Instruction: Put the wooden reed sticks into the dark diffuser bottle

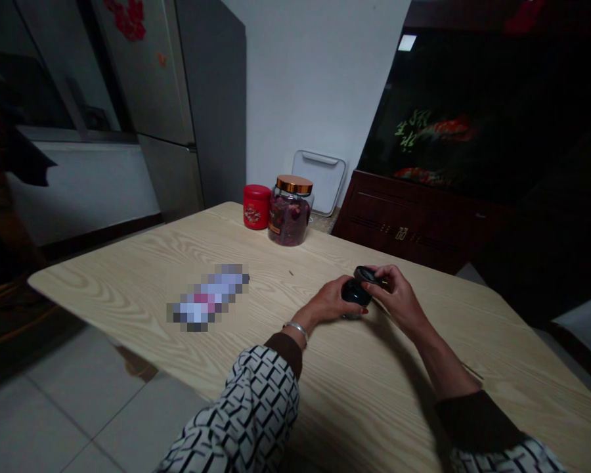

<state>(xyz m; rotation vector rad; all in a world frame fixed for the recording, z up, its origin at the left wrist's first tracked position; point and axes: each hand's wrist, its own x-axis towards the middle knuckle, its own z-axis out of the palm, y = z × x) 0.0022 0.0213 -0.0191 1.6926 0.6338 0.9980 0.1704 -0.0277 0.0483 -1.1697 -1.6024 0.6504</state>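
My left hand (329,303) grips a small round black jar (355,293) from the left side, low on a light wood-grain table (128,279). My right hand (394,297) pinches a dark round lid (368,275) by its edge. The lid sits tilted at the top of the jar, and my fingers hide part of both. A silver bracelet (296,330) circles my left wrist. A blurred, flat, pale object (207,297) lies on the table to the left of my hands, out of reach of my fingers.
A red lidded tin (257,206) and a glass jar of dried rosebuds (289,217) with a copper lid stand at the table's far corner. Behind them are a white board, a refrigerator, and a dark wood cabinet. Floor tiles show below the table's left edge.
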